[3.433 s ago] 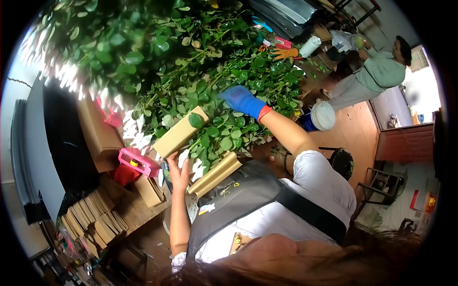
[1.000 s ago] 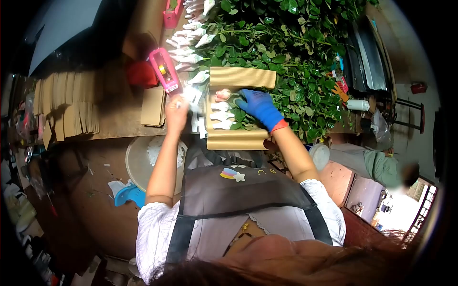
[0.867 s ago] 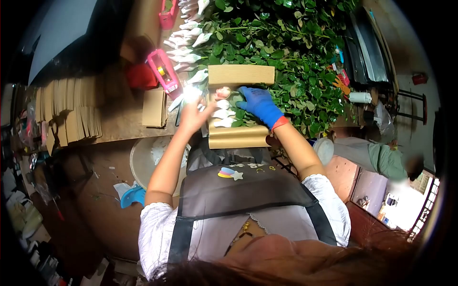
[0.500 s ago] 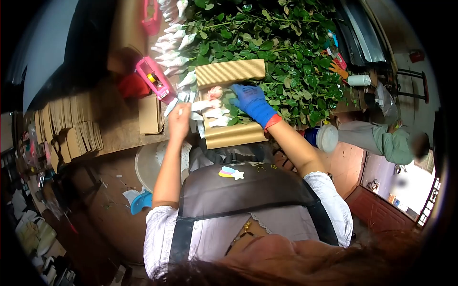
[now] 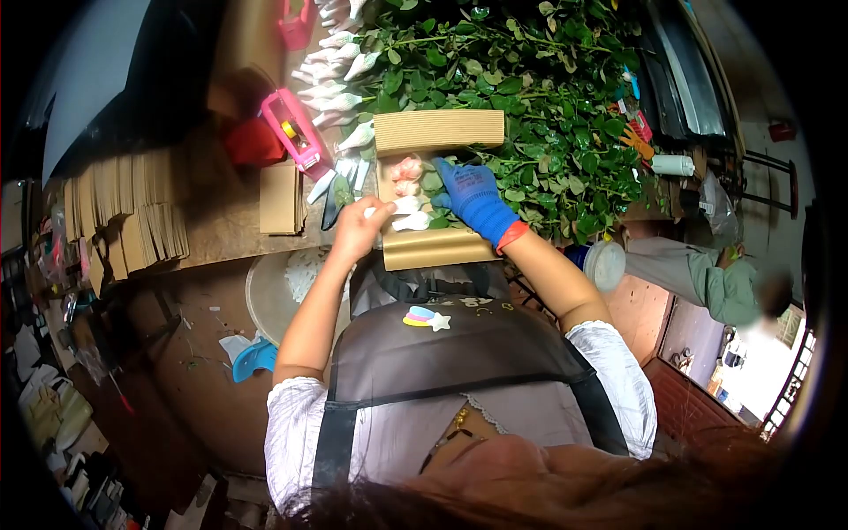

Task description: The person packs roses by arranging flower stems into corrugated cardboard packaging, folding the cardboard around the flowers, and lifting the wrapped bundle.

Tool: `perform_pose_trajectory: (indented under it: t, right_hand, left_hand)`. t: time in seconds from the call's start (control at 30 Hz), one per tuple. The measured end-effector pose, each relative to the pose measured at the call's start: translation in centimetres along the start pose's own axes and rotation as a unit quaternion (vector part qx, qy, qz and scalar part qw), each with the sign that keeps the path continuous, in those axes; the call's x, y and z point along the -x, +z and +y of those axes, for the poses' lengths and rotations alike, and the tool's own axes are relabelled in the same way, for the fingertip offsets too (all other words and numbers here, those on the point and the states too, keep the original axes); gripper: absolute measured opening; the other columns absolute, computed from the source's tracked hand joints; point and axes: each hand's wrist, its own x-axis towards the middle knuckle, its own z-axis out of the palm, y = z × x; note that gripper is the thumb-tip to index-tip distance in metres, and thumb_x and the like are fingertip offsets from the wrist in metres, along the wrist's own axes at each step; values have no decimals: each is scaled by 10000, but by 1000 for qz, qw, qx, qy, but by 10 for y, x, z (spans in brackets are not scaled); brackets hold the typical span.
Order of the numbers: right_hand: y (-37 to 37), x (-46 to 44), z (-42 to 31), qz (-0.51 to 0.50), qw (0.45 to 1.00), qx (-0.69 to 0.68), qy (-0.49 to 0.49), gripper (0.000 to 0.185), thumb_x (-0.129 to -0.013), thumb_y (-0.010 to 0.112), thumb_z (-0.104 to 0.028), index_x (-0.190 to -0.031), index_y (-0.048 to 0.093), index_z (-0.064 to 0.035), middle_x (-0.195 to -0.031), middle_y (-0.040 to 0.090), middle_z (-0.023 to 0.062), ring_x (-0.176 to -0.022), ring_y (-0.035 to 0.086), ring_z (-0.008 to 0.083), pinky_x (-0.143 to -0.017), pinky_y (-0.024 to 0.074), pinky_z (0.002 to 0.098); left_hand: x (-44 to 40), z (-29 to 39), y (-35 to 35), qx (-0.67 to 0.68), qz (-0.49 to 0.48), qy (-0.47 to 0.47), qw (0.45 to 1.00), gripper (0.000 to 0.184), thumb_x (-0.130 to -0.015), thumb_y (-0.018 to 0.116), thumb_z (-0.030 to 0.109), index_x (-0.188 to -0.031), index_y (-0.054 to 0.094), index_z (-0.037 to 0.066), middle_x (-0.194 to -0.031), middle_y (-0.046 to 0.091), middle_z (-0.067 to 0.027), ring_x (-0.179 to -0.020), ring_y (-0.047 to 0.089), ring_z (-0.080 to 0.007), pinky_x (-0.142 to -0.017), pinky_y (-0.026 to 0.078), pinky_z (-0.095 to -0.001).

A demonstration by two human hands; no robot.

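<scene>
My bare left hand [image 5: 360, 228] pinches the white sleeve [image 5: 405, 206] of a flower bud at the left edge of a brown corrugated wrap [image 5: 439, 130]. Two pinkish buds [image 5: 406, 170] lie uncovered just above it, and another white-sleeved bud [image 5: 411, 221] is below. The wrap's near part is a gold-brown fold [image 5: 440, 249] close to my apron. My right hand, in a blue glove [image 5: 471, 190], rests over the stems at the right side of the wrap, thumb and fingers apart; its palm side is hidden. Leafy stems [image 5: 539, 115] spread behind and to the right.
A pink tape dispenser [image 5: 296, 134] and brown card sheets [image 5: 281, 199] lie left of the wrap. More white-sleeved buds [image 5: 327, 93] line the pile's left edge. Card stacks [image 5: 124, 212] stand far left. A white bucket [image 5: 604, 265] and a co-worker in green [image 5: 729, 281] are at the right.
The view has turned from the earliest frame, with the wrap now straight before me. A second pink bud shows uncovered. My left hand has moved back to a sleeved bud; my gloved hand stays over the stems.
</scene>
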Motion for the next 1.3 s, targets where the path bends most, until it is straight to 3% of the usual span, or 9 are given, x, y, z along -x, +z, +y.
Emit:
perform_pose_trajectory:
  t: [0.1,0.27,0.37,0.43,0.53,0.93,1.1,1.2,1.3]
  right_hand:
    - [2,3,4,16,1000,5,-3,851,-814,749,-512,-1483,414,-106,-1108,715,165,-983,693,321,-841,521,432]
    - [-38,36,9,44,993,-108,-17,626,-857,700,-439,-1395,522,-174,-1011,740,75,-922,711,296,-829,533,429]
    - [-49,44,8,71,983,-151,-69,454,-877,678,-417,-1272,616,-202,-976,738,57,-887,711,276,-820,542,411]
    - [-34,38,3,19,970,-192,-147,310,-889,685,-410,-1130,681,-216,-960,730,95,-893,708,306,-783,558,424]
    - [-36,26,-13,-92,984,-40,-146,307,-904,658,-432,-1106,689,-202,-956,731,113,-901,707,318,-799,552,449]
    - [-22,3,-28,-156,967,119,-160,267,-878,704,-350,-976,694,-101,-893,720,140,-866,713,325,-761,552,455]
    - [-28,1,-30,-203,952,155,-166,296,-947,588,-322,-1017,724,-69,-950,745,131,-917,728,286,-782,563,435]
    - [-25,2,-22,-190,954,152,-175,274,-940,596,-300,-1003,728,-67,-944,744,130,-921,729,282,-777,564,435]
    - [-34,5,-15,-202,949,152,-186,226,-934,598,-230,-987,730,-55,-940,743,133,-908,730,279,-748,568,430]
  left_hand:
    - [10,11,-32,114,48,-84,989,235,-946,720,253,-839,677,48,-746,639,34,-671,550,-70,-616,432,-255]
    - [12,-25,-53,89,32,100,991,118,-904,678,84,-826,618,19,-917,711,-66,-854,645,-133,-783,525,-301]
    - [7,-7,-30,-61,-55,-91,992,247,-849,768,223,-825,632,18,-952,720,-152,-937,680,-174,-841,519,-304]
    - [3,7,-12,-98,-57,8,993,375,-831,824,339,-885,652,10,-890,714,-91,-853,653,-157,-842,506,-321]
    - [-4,15,-9,-46,-162,-34,985,350,-876,797,347,-902,712,9,-914,725,-99,-893,649,-149,-877,494,-315]
    - [19,-20,-9,53,-30,-45,997,277,-927,742,282,-838,695,25,-792,666,-26,-777,563,-101,-754,466,-283]
    - [48,-11,-31,60,-23,-126,990,251,-920,731,271,-818,682,47,-759,626,15,-717,513,-79,-676,408,-259]
    - [43,-18,-71,183,146,-85,968,236,-928,728,248,-779,665,76,-719,594,37,-687,518,-80,-633,411,-269]
    - [58,-39,-121,6,-32,-116,993,237,-908,743,296,-832,717,73,-721,667,-19,-675,595,-139,-635,466,-311]
